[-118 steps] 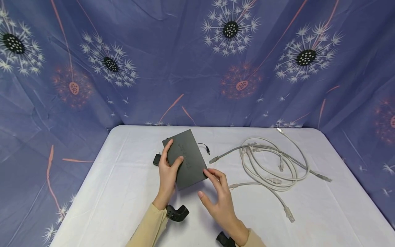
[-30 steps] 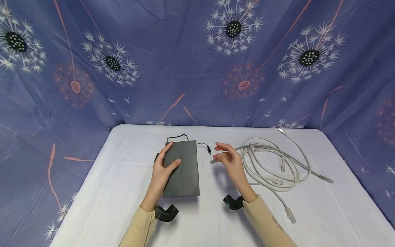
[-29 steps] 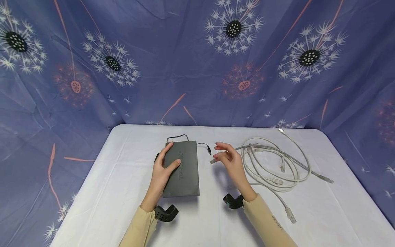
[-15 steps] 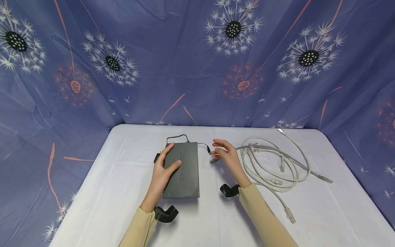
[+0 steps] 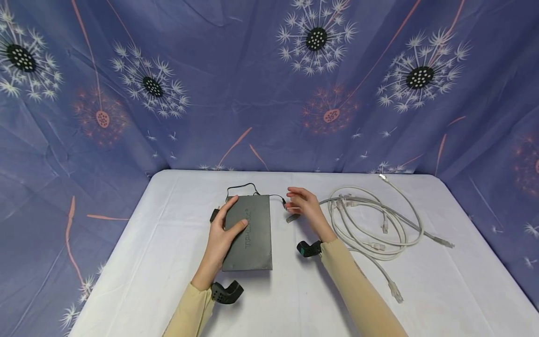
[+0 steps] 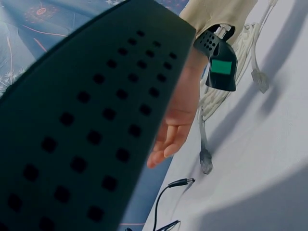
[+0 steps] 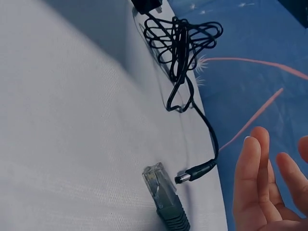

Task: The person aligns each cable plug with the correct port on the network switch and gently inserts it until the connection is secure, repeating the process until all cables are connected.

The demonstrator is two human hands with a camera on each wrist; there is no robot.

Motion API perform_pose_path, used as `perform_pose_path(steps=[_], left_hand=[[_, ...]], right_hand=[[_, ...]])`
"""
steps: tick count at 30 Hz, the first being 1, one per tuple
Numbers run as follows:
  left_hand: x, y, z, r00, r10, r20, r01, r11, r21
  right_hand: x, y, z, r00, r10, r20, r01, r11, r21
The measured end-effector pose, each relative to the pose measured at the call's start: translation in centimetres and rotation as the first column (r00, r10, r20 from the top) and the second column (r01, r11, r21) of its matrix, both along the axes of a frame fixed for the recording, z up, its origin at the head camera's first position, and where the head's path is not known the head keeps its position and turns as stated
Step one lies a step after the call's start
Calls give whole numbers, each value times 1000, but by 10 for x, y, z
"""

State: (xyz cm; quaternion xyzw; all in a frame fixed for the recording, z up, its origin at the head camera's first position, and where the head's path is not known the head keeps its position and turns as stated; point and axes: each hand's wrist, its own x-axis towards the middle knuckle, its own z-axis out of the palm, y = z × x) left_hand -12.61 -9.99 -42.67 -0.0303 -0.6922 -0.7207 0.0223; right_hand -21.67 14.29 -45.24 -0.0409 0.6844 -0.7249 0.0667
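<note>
My left hand grips a dark grey network switch, thumb across its lettered top and fingers at its left edge. In the left wrist view the perforated side of the switch fills much of the picture and hides the left hand. To its right, my right hand hovers with spread, slightly bent fingers and nothing in them. Close by those fingers is the black barrel plug of a power cord. In the right wrist view this plug lies beside a clear-ended Ethernet connector, apart from the hand.
Coiled light grey Ethernet cables lie on the right of the white-covered table. A black power adapter sits partly behind the left hand; its bundled cord shows in the right wrist view. A blue patterned curtain hangs behind.
Earlier, both hands touched the tilted switch; it now lies straighter, in the left hand alone. Over the last second my right hand has shifted slightly left and away, towards the barrel plug, its fingers spreading.
</note>
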Motion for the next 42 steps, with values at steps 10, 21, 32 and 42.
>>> perform_pose_path(steps=[10,21,32,42], left_hand=[[-2,0,0,999,19,-27,-21,997,-80],[0,1,0,1000,17,-8,-18,998,-65],[1,0,-2,1000,6,-2,-6,999,-47],[2,0,-5,1000,8,4,-8,998,-58]], right_hand=[[-17,-5,-12,994,-12,111,16,999,-33],[-27,-11,-20,982,14,187,-4,999,-53],[-29,-13,-20,985,20,173,-16,999,-28],[-27,-14,-20,983,28,179,-27,1000,-11]])
